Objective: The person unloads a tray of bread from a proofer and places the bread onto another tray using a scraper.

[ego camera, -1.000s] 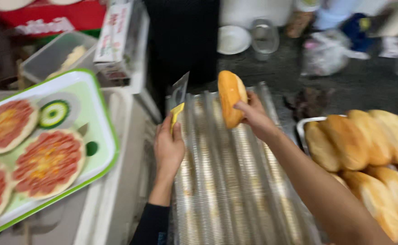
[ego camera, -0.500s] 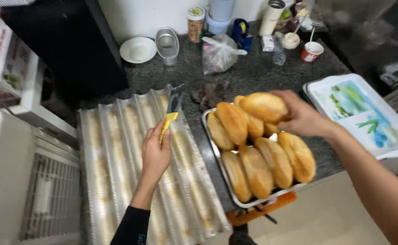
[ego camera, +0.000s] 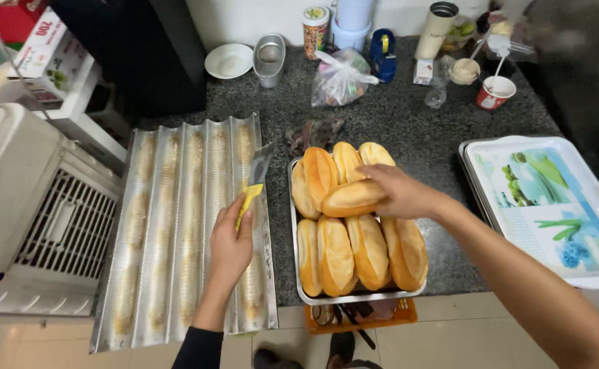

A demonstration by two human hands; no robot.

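The right hand covers one end of the bread roll it grips, and that roll hides parts of the loaves beneath. The corrugated baking tray lies partly under the left hand. The patterned tray (white, with green leaves) runs off the right edge. The top-right corner is blurred.

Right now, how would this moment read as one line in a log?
left hand: holds knife over ridged tray | right hand: on bread roll atop rolls in metal tray | surface: counter
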